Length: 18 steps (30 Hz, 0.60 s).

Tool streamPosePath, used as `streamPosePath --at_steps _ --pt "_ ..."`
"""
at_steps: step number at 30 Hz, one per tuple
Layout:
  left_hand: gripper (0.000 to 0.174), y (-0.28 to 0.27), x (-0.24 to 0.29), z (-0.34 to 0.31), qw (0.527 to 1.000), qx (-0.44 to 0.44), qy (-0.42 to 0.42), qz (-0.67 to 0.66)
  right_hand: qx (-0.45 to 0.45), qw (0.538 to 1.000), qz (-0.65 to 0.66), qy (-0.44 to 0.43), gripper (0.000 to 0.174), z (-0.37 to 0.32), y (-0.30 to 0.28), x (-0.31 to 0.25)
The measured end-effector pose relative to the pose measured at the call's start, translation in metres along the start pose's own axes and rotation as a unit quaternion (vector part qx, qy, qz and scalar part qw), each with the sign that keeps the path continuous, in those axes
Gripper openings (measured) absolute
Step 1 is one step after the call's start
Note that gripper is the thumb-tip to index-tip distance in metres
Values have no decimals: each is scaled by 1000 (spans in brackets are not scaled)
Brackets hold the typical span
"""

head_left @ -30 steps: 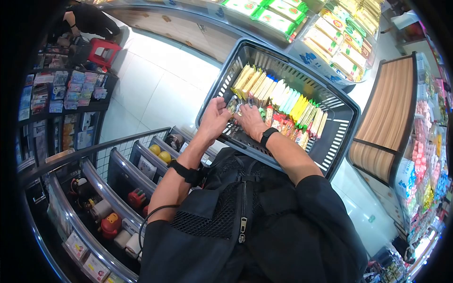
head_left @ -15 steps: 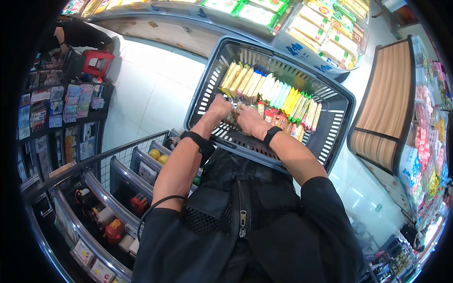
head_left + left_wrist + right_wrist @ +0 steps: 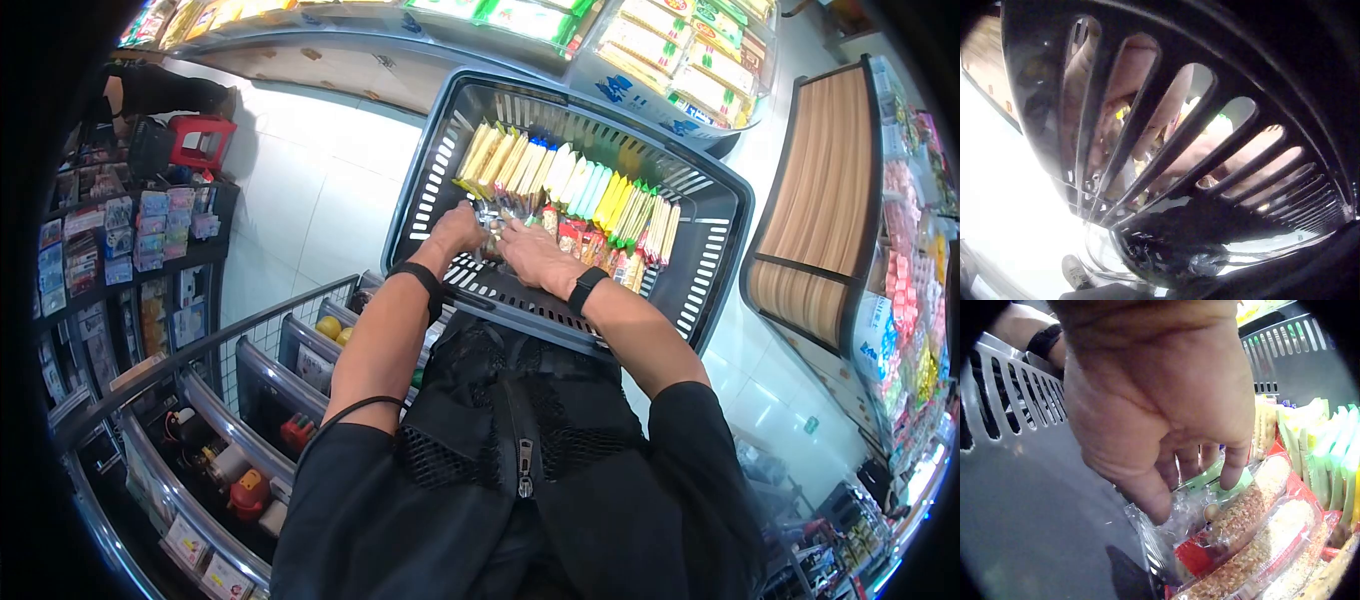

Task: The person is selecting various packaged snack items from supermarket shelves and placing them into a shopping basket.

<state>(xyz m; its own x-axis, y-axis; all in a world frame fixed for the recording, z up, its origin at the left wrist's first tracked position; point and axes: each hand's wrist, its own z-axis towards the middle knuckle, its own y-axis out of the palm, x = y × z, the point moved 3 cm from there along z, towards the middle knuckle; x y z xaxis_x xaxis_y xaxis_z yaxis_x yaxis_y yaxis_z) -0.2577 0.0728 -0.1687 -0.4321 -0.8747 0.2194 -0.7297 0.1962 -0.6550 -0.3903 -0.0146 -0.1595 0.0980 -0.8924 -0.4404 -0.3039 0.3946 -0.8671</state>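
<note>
A dark grey shopping basket point(image 3: 735, 265) with slotted walls holds a row of upright wrapped snack bars point(image 3: 575, 187). In front of that row lie red-and-clear packets of sesame-coated snack sticks point(image 3: 1266, 540). At the basket's left end, my left hand point(image 3: 460, 228) has its fingers curled around clear-wrapped snacks; through the slots in the left wrist view, its fingers point(image 3: 1166, 109) show partly hidden. Beside it, my right hand point(image 3: 540, 255) pinches a clear-wrapped snack packet point(image 3: 1194, 509) between thumb and fingers, touching the sesame sticks. Its fingertips are partly hidden behind the palm.
Beyond the basket stands a display counter of packaged snacks point(image 3: 640, 45). A wood-grain display unit point(image 3: 815, 190) is at right. Divided bins point(image 3: 235, 465) with small goods stand close at lower left. A red stool point(image 3: 203, 140) and another person point(image 3: 160, 88) are farther left.
My left hand has gone from spread fingers above the snacks to curled fingers lower among them. The right hand stays at the same packets. The basket has shifted slightly left in view.
</note>
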Motion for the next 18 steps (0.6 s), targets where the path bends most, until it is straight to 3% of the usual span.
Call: streamPosePath --at_steps 6,12,15,18 --pt "42 12 -11 9 992 -8 0 -125 30 999 16 2 31 -11 -2 1" --pt "28 19 -19 12 925 -75 -59 -367 19 997 55 47 37 -6 -10 -2" --pt "35 29 -25 22 927 -79 -55 -364 28 996 69 49 39 -5 -10 -1" --pt "44 37 -24 29 953 -74 21 -292 30 994 99 34 34 -7 -13 1"
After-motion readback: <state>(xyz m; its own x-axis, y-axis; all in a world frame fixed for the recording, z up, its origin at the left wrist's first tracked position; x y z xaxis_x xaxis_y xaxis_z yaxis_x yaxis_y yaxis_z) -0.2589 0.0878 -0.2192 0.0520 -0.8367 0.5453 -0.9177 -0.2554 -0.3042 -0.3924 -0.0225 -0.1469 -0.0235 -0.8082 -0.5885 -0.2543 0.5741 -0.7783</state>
